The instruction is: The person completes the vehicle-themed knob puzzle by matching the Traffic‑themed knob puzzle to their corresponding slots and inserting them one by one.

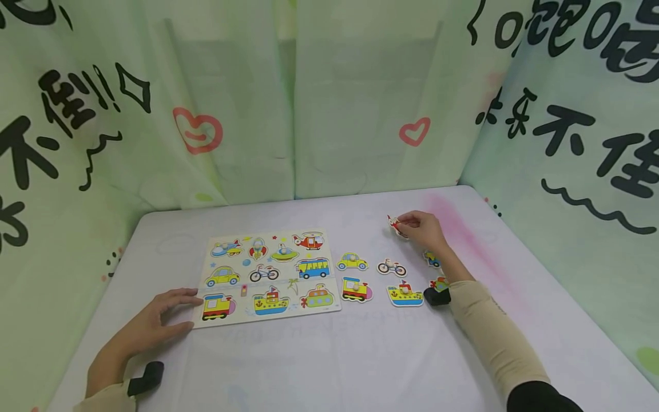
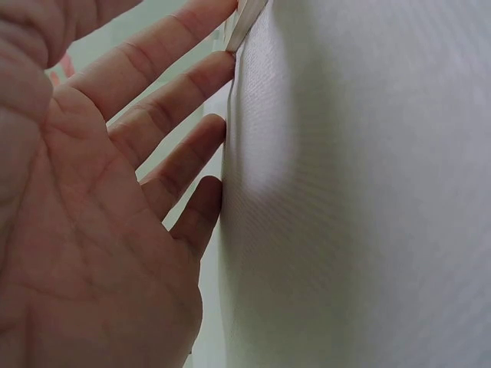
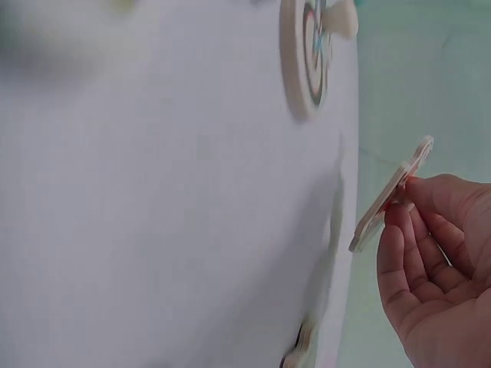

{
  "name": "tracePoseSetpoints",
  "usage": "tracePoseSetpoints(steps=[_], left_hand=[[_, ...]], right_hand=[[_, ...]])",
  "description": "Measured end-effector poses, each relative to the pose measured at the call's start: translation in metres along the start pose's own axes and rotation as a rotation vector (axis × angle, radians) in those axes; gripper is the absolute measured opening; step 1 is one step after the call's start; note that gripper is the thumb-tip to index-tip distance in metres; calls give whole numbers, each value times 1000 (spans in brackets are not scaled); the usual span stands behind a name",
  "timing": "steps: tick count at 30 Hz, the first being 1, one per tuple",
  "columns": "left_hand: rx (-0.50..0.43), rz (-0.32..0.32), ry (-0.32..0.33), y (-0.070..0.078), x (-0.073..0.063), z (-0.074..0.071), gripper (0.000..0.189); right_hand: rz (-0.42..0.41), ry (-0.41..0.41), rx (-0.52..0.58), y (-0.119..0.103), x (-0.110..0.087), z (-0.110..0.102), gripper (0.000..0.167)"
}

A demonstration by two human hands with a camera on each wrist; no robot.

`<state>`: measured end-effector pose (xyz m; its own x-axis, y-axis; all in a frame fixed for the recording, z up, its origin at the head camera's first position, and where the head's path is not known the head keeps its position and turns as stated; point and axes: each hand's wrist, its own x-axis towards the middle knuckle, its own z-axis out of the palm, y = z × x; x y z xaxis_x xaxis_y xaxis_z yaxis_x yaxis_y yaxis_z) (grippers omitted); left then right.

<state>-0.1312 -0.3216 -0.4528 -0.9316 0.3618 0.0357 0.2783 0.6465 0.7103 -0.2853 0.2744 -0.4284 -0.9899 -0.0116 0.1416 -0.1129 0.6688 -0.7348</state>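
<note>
My right hand (image 1: pixel 423 230) pinches a thin wooden puzzle piece (image 1: pixel 394 225), red with a pale edge, above the back right of the table. Seen edge-on in the right wrist view, the piece (image 3: pixel 390 195) is tilted and held between thumb and fingertips of the right hand (image 3: pixel 441 253); its picture is mostly hidden. At the puzzle board (image 1: pixel 275 326), printed with several vehicles, my left hand (image 1: pixel 149 323) touches the left edge with extended fingers. The left wrist view shows the palm of this left hand (image 2: pixel 100 199), fingertips against the board's edge (image 2: pixel 247 23).
Right of the board lie a yellow car piece (image 1: pixel 352 262), a train piece (image 1: pixel 356 290), a bicycle piece (image 1: pixel 392 268) and a ship piece (image 1: pixel 405 294). Two more pieces are partly covered by the right forearm. Printed curtains (image 1: pixel 309 114) enclose the white table (image 1: pixel 268 372) behind and at both sides.
</note>
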Motion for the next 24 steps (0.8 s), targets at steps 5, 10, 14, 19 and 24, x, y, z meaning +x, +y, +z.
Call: tracePoseSetpoints(steps=[5, 10, 14, 19, 24], left_hand=[[-5, 0, 0, -2, 0, 1, 42], [0, -1, 0, -4, 1, 1, 42], [4, -5, -1, -3, 1, 1, 42], [0, -11, 0, -2, 0, 1, 42], [6, -19, 3, -1, -1, 1, 42]], right_hand=[[33, -20, 50, -17, -1, 12, 28], [53, -36, 81, -33, -2, 25, 27], [16, -40, 108, -41, -1, 34, 24], [15, -48, 144, -50, 1, 45, 24], [55, -74, 169, -56, 0, 58, 23]])
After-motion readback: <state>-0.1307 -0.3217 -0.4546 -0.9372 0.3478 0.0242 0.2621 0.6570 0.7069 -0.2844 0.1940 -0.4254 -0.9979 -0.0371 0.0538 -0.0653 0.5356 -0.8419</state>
